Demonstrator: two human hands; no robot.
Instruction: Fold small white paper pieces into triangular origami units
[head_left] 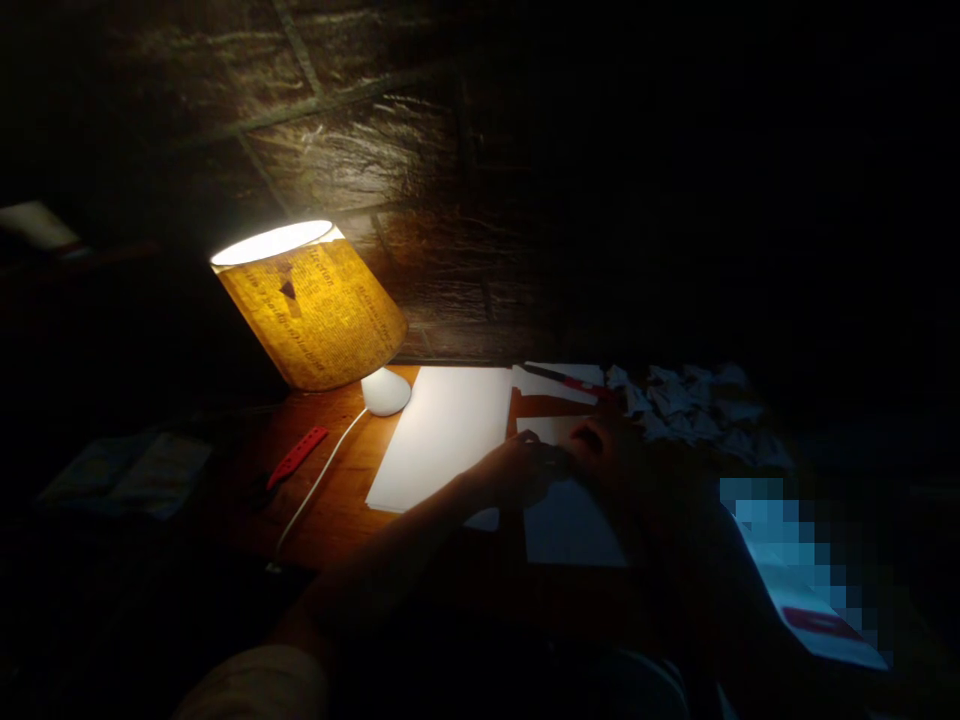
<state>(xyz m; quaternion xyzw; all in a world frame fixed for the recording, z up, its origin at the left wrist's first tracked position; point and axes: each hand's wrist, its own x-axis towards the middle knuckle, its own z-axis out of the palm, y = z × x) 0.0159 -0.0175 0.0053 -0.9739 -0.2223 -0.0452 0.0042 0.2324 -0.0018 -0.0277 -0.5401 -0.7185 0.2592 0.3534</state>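
Observation:
My left hand (521, 457) reaches over a white sheet of paper (574, 535) on the wooden table, fingers curled. Close against it, my right hand (600, 450) is also bent closed, mostly in shadow. The fingers of both hands meet above the sheet; whatever they pinch is too dark to make out. Left of my hands lies a stack of white paper (457, 420). Beyond them, a dark tool with red parts (574, 382) rests on a smaller piece of white paper (592, 375).
A lit lamp (315, 310) with a yellow printed shade tilts on the left, its white cord (322, 480) running forward. Beside the cord lies a red-handled tool (298, 455). Several crumpled or folded white paper pieces (682, 400) sit at the right. A stone wall (360, 150) stands behind.

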